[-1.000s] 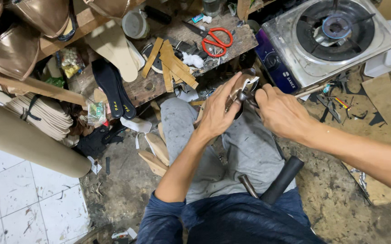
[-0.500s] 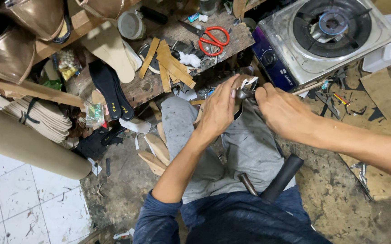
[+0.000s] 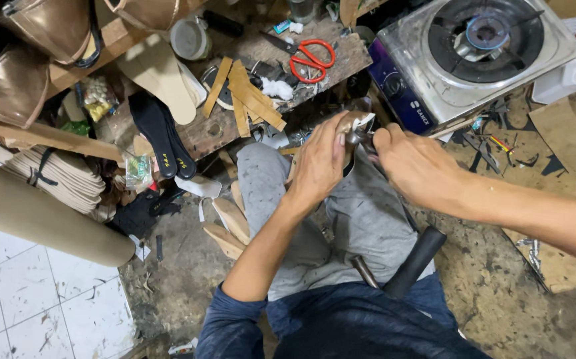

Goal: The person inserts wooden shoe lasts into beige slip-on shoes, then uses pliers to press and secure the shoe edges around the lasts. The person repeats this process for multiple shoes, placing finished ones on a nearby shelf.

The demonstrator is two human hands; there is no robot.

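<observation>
Hands first: my left hand (image 3: 318, 166) wraps around a small tan workpiece (image 3: 351, 127) above my knee, fingers curled shut on it, while my right hand (image 3: 416, 166) is closed on a metal tool (image 3: 360, 137) whose tip meets that piece. What the piece is I cannot tell; my fingers cover most of it.

Below them lies my grey apron (image 3: 361, 219), with a black-handled hammer (image 3: 413, 262) resting on my lap. Just beyond the hands is the cluttered wooden worktop (image 3: 341, 60), carrying red-handled scissors (image 3: 311, 58) and tan strips (image 3: 251, 96). Black insoles (image 3: 158, 133) and a pale sole (image 3: 158, 76) lie to its left, stacked insoles (image 3: 65, 176) farther out. A gas stove (image 3: 477, 50) sits right of the worktop, scraps littering the floor (image 3: 501, 292) around it.

Since a second ago my hands have barely shifted; the grip is the same, though everything sits slightly lower in view.

Bronze shoes (image 3: 42, 40) at the upper left are cut off by the edge.
</observation>
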